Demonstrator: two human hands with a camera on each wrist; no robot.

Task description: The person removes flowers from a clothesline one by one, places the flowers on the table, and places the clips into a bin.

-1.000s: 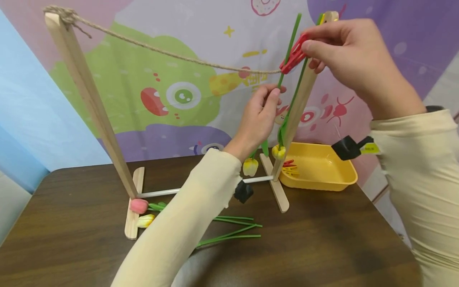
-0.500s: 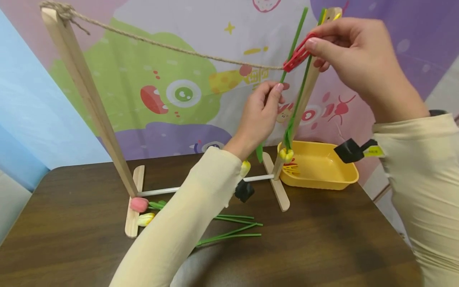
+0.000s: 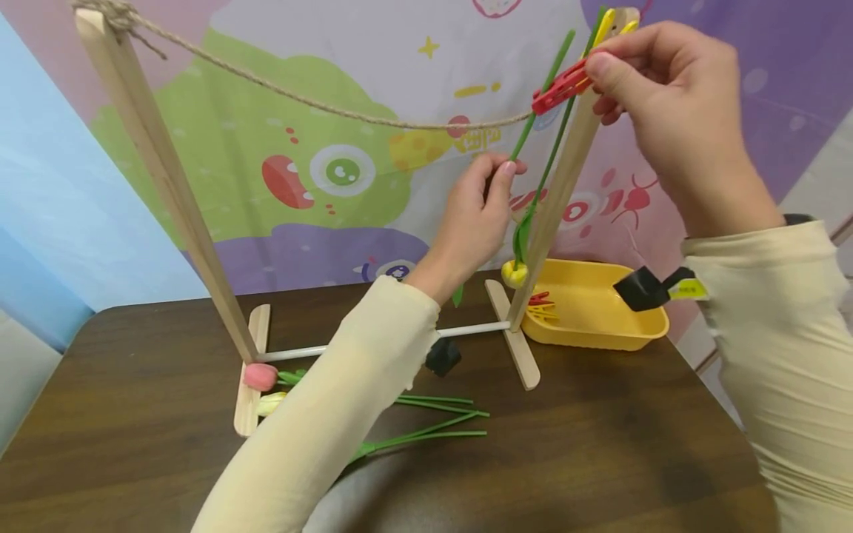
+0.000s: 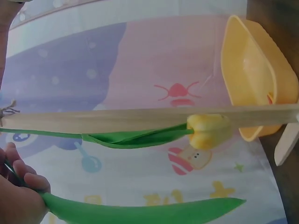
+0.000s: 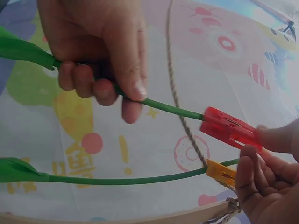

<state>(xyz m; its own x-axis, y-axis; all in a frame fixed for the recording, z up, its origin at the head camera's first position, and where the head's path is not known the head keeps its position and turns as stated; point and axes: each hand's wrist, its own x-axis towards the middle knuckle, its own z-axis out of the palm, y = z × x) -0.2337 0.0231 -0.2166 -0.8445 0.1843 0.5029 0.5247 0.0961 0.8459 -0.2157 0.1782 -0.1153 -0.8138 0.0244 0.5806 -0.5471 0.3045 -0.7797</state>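
My left hand point(image 3: 474, 211) pinches the green stem point(image 3: 524, 138) of an artificial tulip that hangs head down. Its long leaf point(image 4: 145, 212) shows in the left wrist view; its bloom is hidden behind my left sleeve. In the right hand point(image 3: 686, 111), thumb and fingers pinch a red clothespin point(image 3: 561, 86). The nose of this clothespin meets the stem above my left hand, right by the twine point(image 3: 320, 105). Beside it a yellow clothespin point(image 5: 219, 171) fastens a second stem to the twine, and that yellow tulip point(image 3: 514, 274) dangles by the right post.
Two wooden posts point(image 3: 166, 192) on flat feet carry the twine, joined low by a white rod point(image 3: 473, 329). Behind the right foot stands a yellow basin point(image 3: 600, 343) with clothespins point(image 3: 541, 311) inside. A pink tulip point(image 3: 260, 377) and other tulips lie on the brown table point(image 3: 566, 459).
My right hand has shifted a little up and right with the red clothespin, which now lies flatter. The left hand has drifted slightly left, and the held tulip's bloom has slipped behind my sleeve.
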